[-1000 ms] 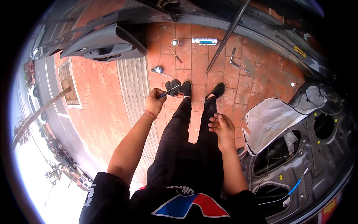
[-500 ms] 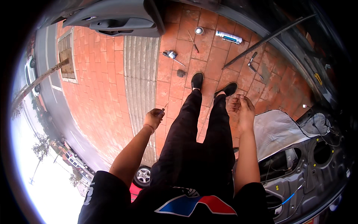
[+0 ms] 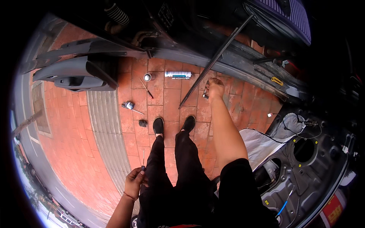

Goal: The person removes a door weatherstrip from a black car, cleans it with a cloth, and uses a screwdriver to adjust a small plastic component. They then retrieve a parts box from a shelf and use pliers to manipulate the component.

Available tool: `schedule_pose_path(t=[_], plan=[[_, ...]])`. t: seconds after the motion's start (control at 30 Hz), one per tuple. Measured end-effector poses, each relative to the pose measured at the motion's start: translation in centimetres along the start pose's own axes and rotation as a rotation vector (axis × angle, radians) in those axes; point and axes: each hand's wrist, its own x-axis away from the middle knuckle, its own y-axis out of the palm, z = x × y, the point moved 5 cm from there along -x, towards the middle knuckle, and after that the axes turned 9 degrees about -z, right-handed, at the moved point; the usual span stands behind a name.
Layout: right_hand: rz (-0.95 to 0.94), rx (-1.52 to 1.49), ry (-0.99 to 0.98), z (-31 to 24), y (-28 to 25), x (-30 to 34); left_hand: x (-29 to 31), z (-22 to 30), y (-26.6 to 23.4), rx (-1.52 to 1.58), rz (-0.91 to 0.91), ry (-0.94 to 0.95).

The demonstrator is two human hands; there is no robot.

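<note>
My left hand [image 3: 134, 182] is closed on a small screwdriver [image 3: 143, 165] with a dark handle, its thin shaft pointing away from me. My right arm is stretched forward, and the right hand [image 3: 215, 88] is closed at a ratchet wrench [image 3: 205, 95] with a bent metal shaft. Only a bit of that wrench shows past the fingers; the hand and forearm cover the rest. Just left of the right hand, a long dark strip [image 3: 213, 62] slants down from the car's sill to the paving.
On the red paving lie a screwdriver [image 3: 146, 89], a spray can [image 3: 147, 77], a sealant tube [image 3: 178, 75], a power tool [image 3: 128, 105] and a dark lump [image 3: 142, 123]. A door trim panel [image 3: 76, 72] stands left; a stripped car door [image 3: 292, 182] with loose cables is at right.
My right hand has reached forward and right from beside my leg to the ratchet wrench on the paving. My left hand keeps the small screwdriver. The view has tilted toward the car.
</note>
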Motion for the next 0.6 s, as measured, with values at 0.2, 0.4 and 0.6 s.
schedule_pose_path(t=[0.2,0.4,0.6], plan=[[-0.287,-0.230,-0.043,-7.2,1.4,2.6,-2.3,8.0,13.4,0.097,-0.225,0.195],[-1.065,-0.417,0.088,-8.5,-3.5,20.9,-5.0,14.2,25.9,-0.229,-0.193,0.498],[-0.653,-0.351,-0.040,-9.8,-12.2,28.6,-1.4,12.6,32.5,-1.030,-0.292,0.614]])
